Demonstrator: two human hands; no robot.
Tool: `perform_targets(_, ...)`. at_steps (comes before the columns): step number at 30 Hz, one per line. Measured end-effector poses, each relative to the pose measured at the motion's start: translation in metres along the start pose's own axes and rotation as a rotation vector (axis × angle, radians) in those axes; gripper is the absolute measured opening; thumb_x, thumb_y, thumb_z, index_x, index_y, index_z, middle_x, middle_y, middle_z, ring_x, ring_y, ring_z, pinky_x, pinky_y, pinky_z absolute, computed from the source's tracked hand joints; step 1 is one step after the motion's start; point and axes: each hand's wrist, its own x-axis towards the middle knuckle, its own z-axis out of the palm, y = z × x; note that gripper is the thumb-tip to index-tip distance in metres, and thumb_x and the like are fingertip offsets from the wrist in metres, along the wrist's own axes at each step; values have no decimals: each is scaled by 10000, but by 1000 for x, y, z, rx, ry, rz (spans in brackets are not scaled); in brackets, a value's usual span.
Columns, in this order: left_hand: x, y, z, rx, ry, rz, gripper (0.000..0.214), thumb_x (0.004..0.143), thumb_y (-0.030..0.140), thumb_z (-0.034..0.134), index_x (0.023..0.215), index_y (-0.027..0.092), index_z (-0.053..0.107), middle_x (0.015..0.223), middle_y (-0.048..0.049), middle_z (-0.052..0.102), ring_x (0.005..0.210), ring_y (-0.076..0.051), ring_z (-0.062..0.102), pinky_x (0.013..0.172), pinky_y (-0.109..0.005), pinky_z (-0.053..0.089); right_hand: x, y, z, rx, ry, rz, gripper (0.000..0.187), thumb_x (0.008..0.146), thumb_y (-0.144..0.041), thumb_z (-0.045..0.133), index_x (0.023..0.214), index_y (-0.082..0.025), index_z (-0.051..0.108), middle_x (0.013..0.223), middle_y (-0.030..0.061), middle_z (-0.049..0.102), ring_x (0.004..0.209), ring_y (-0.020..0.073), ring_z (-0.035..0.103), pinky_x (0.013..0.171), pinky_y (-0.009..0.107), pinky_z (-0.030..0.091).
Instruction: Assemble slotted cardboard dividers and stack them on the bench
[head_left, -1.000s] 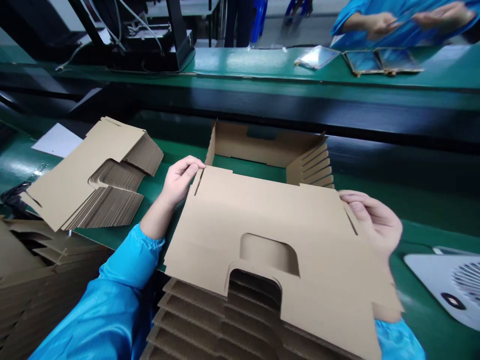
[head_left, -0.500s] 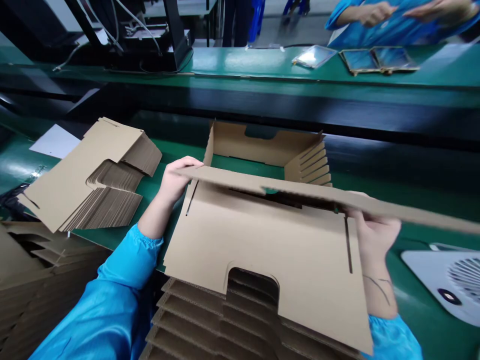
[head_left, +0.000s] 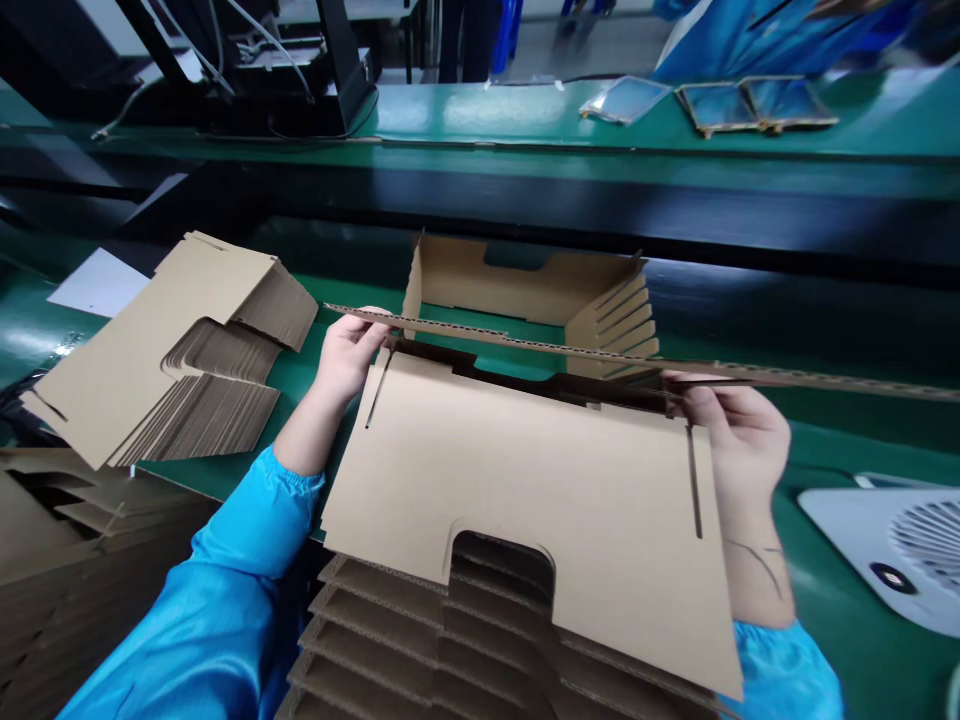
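Observation:
A long cardboard sheet [head_left: 540, 346], seen nearly edge-on, is pinched near its left end by my left hand [head_left: 351, 350] and farther right by my right hand [head_left: 739, 430]. Its right end runs past the frame edge. Just below and nearer to me lies a stack of notched cardboard pieces [head_left: 525, 470], slotted at both sides, with several layers fanned under the top one. Behind the held sheet, a cardboard frame [head_left: 517, 280] stands on the green table, its right wall made of several slotted layers; the sheet hides its near side.
Another pile of notched cardboard pieces [head_left: 150, 340] lies at the left, with white paper [head_left: 97, 282] behind it. More cardboard [head_left: 75, 560] is stacked lower left. A grey fan-like device [head_left: 892, 550] sits at the right. Framed panels [head_left: 720, 106] lie on the far ledge, near a person in blue.
The held cardboard sheet has turned more edge-on and its right part has risen. Both hands keep their grip. The person across has shifted, so those hands are mostly out of frame.

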Motion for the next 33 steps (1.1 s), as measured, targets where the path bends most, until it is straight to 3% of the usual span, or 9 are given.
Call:
perform_targets(4,-3,-7,3,-24,26,2,628,854,830,912,899,218,776,874,-47,783,794,-188,735,802,-351,622,-2,-5,5,-5,-5,-47,576,756,-805,983,766,-250,830,915,121,824,844,280,772,736,415,650)
perform_targets(8,-5,-10,5,-14,23,48,576,909,788,889,954,228,764,955,-49,791,849,-184,739,824,-336,622,-7,-9,9,74,41,-21,538,707,-725,1043,888,-252,863,891,92,828,774,253,773,720,396,659)
perform_targets(11,-6,-11,3,-9,9,52,532,924,745,898,1009,235,772,1000,-45,787,856,-172,718,790,-311,603,-9,-9,9,62,43,-15,499,746,-679,1024,964,-249,890,935,92,843,791,255,787,741,414,675)
perform_targets(16,-5,-12,0,55,14,55,507,938,723,880,999,237,753,979,-44,754,798,-164,655,734,-308,563,-8,-8,8,-11,31,-17,377,771,-590,979,898,-251,876,949,84,834,840,251,770,778,425,680)
perform_targets(25,-1,-13,-6,30,-1,36,529,887,720,934,952,223,763,1007,-66,787,921,-199,738,871,-345,629,-7,-4,8,-31,-28,4,388,741,-553,996,903,-225,865,937,95,805,830,258,765,729,394,656)
perform_targets(29,-1,-11,-4,27,46,85,486,895,693,942,948,236,786,1005,-59,802,945,-204,753,886,-353,651,1,4,-2,-176,-148,-58,291,764,-526,884,783,-243,821,945,87,792,866,261,744,733,391,602)
perform_targets(33,-1,-12,-5,18,70,71,505,872,700,960,992,240,789,1046,-64,822,953,-203,770,887,-342,661,7,7,-8,-251,-278,3,315,747,-551,841,757,-239,794,921,81,789,839,257,727,752,404,595)
